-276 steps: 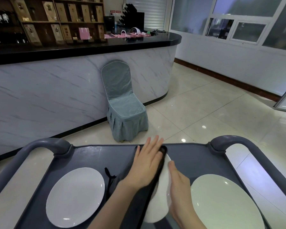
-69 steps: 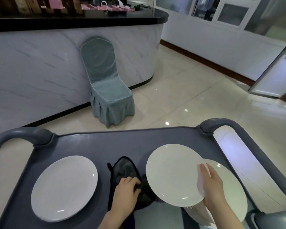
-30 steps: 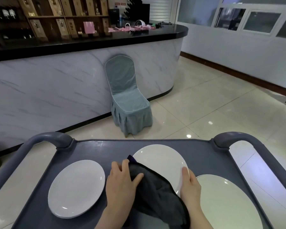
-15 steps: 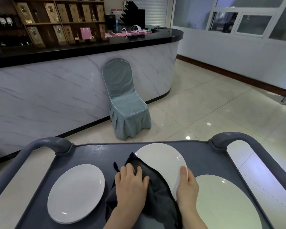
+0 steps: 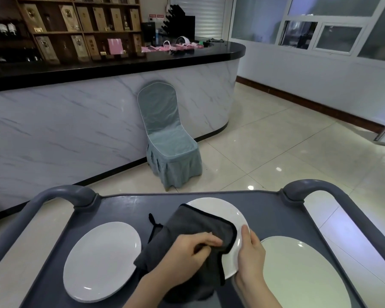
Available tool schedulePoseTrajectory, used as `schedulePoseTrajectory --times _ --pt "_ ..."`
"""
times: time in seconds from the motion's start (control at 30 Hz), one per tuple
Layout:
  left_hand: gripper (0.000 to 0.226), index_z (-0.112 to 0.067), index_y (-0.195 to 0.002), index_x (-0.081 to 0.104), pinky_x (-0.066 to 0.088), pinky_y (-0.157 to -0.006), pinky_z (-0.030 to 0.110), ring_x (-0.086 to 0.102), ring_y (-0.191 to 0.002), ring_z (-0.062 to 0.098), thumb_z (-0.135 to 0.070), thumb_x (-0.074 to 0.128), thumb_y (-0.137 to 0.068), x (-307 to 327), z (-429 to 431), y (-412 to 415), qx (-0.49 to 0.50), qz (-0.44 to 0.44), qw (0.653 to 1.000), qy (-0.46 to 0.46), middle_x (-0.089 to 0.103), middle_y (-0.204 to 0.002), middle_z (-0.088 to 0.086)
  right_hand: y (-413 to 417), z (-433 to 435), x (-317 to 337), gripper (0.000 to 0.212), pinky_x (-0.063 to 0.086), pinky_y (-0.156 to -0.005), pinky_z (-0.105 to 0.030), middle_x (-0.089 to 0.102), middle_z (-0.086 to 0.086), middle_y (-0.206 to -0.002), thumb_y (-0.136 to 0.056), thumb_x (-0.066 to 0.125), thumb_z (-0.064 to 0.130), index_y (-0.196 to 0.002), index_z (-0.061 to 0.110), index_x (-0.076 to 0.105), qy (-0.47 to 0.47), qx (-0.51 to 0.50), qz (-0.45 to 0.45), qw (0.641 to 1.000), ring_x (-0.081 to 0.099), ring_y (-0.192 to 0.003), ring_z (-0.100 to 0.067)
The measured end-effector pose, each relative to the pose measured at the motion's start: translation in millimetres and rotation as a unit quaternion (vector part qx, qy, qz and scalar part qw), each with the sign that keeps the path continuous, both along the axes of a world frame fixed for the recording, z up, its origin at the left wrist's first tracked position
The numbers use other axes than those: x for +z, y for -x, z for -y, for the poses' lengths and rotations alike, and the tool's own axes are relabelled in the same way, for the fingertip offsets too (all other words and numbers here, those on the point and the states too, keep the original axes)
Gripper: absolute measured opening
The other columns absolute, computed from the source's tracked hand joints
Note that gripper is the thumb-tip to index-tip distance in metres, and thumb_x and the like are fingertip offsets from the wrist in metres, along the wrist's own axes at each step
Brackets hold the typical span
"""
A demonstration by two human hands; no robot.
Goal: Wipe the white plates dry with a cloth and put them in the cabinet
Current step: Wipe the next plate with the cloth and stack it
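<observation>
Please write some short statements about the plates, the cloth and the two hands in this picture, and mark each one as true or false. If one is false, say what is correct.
1. The left hand grips the cloth. True.
2. The right hand is empty. False: it holds the rim of the middle plate.
3. The cloth covers the right plate. False: it lies over the middle plate; the right plate is bare.
4. The left plate lies flat on the cart, with no hand on it. True.
5. A covered chair stands by the counter. True.
</observation>
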State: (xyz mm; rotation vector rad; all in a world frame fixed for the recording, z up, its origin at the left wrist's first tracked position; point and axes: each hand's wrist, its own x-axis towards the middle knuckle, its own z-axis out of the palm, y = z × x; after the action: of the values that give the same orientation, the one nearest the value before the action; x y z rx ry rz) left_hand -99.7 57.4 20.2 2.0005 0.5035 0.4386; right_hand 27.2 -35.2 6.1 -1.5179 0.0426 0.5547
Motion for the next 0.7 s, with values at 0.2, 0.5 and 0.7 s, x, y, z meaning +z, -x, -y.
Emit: schedulePoseTrajectory --times 0.2,0.5,0.7 --pt "0.060 -0.041 -0.152 0.014 -0.006 -0.120 0.038 -0.006 -0.150 0.012 -0.045 0.040 -0.099 -13 -2 5 0.112 -0.206 0.934 -0.271 -0.002 -0.159 -0.017 4 -5 4 0.027 0.053 -0.090 -0.043 0.075 0.001 -0.092 -0.102 0.052 0.028 -0.087 0.021 0.073 -0.005 0.016 0.037 0.999 0.069 -0.094 -0.023" --pt "0.056 -0.040 -0.144 0.039 0.000 -0.118 0.049 -0.011 -0.148 0.009 -0.052 0.018 -0.093 -11 32 4 -0.035 -0.170 0.952 -0.252 -0.001 -0.157 -0.029 8 -8 9 0.037 0.053 -0.088 -0.040 0.075 -0.003 -0.099 -0.100 0.048 0.046 -0.096 0.017 0.072 -0.023 0.019 -0.020 0.999 0.069 -0.094 -0.021" --pt "0.061 -0.045 -0.151 -0.009 -0.011 -0.117 0.053 -0.028 -0.145 0.014 -0.055 0.022 -0.100 -14 -16 -22 0.067 -0.246 0.941 -0.224 -0.035 -0.151 -0.023 31 -16 7 0.036 0.053 -0.092 -0.043 0.076 0.003 -0.090 -0.099 0.051 0.042 -0.080 0.022 0.074 0.009 0.052 0.007 0.999 0.070 -0.094 -0.019"
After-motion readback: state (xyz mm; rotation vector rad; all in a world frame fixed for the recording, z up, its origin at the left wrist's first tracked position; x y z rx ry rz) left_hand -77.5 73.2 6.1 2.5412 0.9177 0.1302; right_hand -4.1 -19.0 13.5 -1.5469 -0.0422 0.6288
